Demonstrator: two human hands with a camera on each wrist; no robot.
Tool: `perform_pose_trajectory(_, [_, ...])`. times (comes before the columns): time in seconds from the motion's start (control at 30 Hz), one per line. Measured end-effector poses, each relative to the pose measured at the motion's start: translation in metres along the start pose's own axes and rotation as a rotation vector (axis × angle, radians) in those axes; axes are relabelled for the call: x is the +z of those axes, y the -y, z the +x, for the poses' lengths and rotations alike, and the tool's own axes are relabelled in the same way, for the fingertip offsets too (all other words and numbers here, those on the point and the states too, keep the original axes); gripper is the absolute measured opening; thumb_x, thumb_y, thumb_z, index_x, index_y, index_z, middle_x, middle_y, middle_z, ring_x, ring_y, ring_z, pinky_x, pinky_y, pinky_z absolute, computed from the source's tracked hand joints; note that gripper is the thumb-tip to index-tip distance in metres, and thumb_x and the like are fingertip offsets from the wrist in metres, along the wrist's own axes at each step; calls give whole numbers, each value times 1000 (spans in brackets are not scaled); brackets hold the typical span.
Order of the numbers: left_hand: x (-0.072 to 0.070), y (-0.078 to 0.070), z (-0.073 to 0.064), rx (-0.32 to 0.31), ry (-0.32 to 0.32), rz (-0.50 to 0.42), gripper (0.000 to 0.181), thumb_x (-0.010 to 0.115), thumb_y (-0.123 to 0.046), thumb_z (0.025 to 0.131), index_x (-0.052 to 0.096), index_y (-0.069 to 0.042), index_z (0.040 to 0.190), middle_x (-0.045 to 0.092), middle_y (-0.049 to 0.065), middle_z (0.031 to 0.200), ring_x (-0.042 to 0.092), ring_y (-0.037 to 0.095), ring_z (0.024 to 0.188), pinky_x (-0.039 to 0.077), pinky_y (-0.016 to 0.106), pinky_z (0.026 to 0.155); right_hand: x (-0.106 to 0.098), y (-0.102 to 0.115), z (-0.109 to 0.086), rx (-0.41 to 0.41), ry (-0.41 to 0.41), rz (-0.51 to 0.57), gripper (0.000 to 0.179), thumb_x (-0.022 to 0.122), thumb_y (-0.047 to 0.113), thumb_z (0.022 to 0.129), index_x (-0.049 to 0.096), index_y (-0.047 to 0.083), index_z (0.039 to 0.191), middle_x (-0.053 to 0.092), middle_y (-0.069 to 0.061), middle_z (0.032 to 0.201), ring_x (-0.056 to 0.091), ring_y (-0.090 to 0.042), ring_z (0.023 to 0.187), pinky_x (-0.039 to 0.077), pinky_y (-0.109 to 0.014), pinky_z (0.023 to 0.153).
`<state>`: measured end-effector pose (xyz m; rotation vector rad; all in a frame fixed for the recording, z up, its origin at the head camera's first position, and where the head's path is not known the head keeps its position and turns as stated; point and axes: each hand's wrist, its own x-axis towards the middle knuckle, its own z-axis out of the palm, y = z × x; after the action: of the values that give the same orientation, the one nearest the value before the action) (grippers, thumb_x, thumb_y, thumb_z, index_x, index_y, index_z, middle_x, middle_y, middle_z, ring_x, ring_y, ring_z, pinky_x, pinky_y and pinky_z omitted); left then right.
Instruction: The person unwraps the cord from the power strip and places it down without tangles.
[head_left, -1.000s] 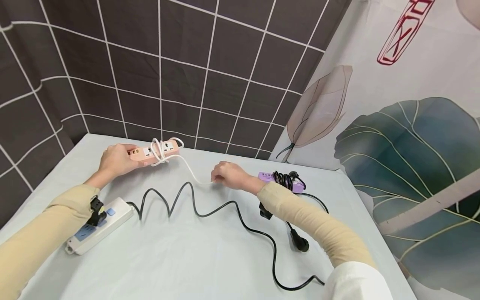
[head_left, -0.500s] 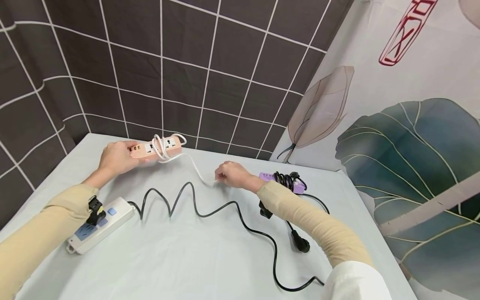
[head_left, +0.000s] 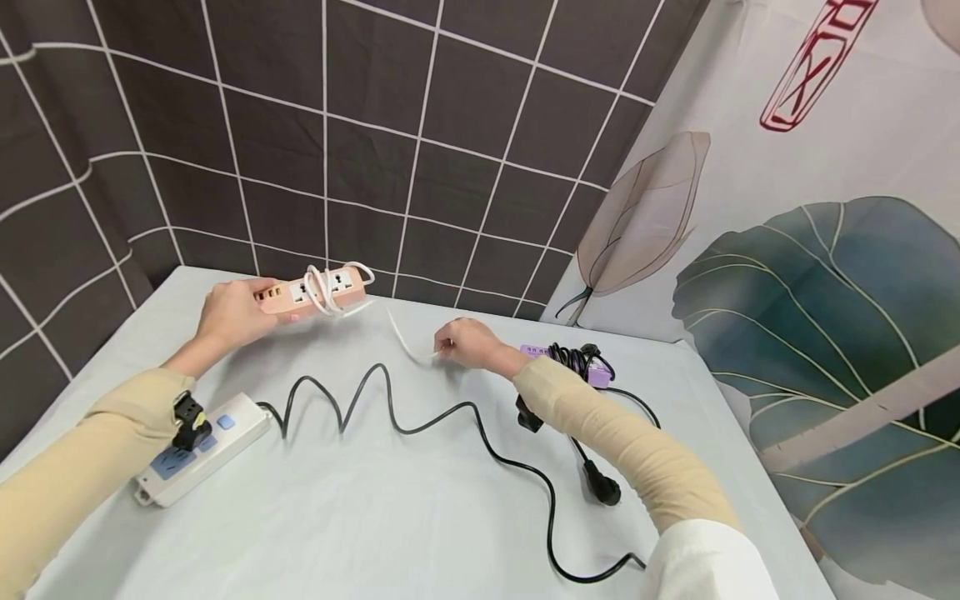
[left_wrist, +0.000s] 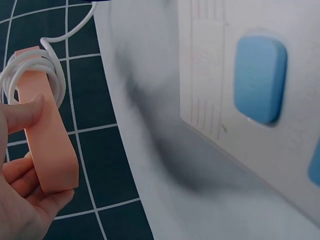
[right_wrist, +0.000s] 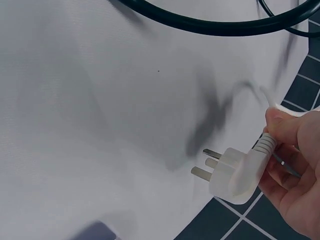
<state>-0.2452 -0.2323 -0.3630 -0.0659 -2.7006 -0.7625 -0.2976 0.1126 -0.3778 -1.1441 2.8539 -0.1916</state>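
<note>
— Since the earlier frames, the right hand has shifted slightly rightward, and the free end of the pink power strip has tipped up a little.
— What else does the head view give?
— The left hand holds that strip's other end over the back left of the tabletop. White cord loops round the strip and runs toward the right hand. Front left lies a white power strip, its black cord winding rightward. A purple power strip sits on the right, with a black plug nearer.
— And the left wrist view?
— That grip is clamped on the pink strip, thumb on one face, fingers round the other side. The white strip's blue button fills the right.
— Right wrist?
— Its grip is clamped at the ribbed neck of a white three-prong plug, metal prongs pointing away from the palm. The black cord arcs across the top.
</note>
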Motion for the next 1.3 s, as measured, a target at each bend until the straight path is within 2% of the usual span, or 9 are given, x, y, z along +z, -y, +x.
perform_pose_trajectory(0.2, [0, 0, -3, 7, 10, -18, 64, 80, -27, 71, 61, 8, 121, 65, 33, 103, 56, 37, 77, 34, 36, 61, 1, -1, 1, 36, -6, 13, 11, 67, 3, 85, 73, 13, 84, 72, 1, 85, 56, -10, 74, 47, -25, 72])
perform_pose_trajectory(0.43, [1, -1, -4, 20, -25, -20, 62, 81, -27, 70, 62, 6, 119, 65, 33, 103, 57, 38, 76, 35, 38, 60, 2, -5, 3, 90, 3, 23, 13, 65, 4, 87, 74, 12, 87, 74, 0, 89, 59, -12, 76, 48, -27, 74])
perform_pose_trajectory(0.63, [1, -3, -3, 2, -31, -40, 61, 80, -28, 71, 62, 5, 119, 66, 31, 100, 55, 34, 74, 32, 32, 59, 3, -8, 5, 98, -17, 38, 13, 64, 3, 86, 74, 12, 87, 74, 0, 89, 57, -12, 75, 47, -26, 72])
perform_pose_trajectory(0.97, [-3, -2, 0, 4, -61, -42, 61, 81, -28, 71, 62, 5, 119, 66, 32, 98, 55, 34, 72, 31, 33, 58, 5, -13, 5, 110, -16, 36, 12, 65, 4, 86, 73, 12, 85, 73, 0, 86, 56, -12, 75, 46, -25, 73])
perform_pose_trajectory(1.3, [-4, -5, 0, 0, -53, -48, 60, 81, -29, 72, 63, 4, 119, 67, 31, 96, 55, 33, 72, 31, 32, 59, 11, -10, 8, 130, -1, 9, 7, 68, 7, 86, 73, 11, 85, 72, -1, 87, 55, -11, 74, 46, -24, 69])
